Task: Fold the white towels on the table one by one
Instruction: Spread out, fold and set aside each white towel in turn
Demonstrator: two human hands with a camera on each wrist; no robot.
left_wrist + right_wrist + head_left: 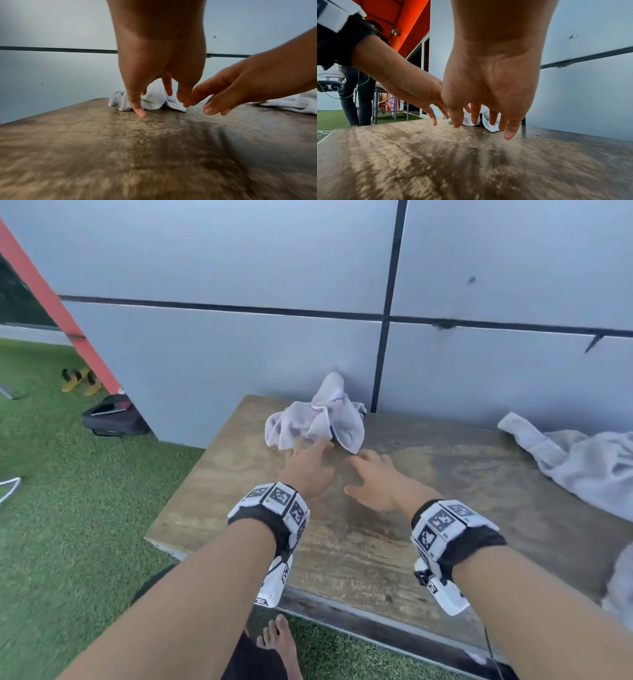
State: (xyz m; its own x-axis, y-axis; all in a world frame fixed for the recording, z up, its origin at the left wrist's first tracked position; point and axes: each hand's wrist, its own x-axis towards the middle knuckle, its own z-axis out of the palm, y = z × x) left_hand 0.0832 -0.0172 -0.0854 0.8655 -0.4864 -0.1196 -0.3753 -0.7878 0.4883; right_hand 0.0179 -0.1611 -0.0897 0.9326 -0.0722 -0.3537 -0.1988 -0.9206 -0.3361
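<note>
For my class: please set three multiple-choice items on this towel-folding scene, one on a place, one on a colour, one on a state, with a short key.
1. Where does the crumpled towel lie?
A. At the table's far edge by the wall
B. On the grass
C. Over the person's arm

2. What colour is the ground beside the table?
A. Red
B. Green
C. Blue

3. How are the left hand and right hand?
A. Both gripping a towel
B. Both in fists
C. Both open, fingers spread

Key: 1 A, it sits against the grey wall panels; 2 B, green turf shows at left; 3 C, both wrist views show spread fingers holding nothing.
</note>
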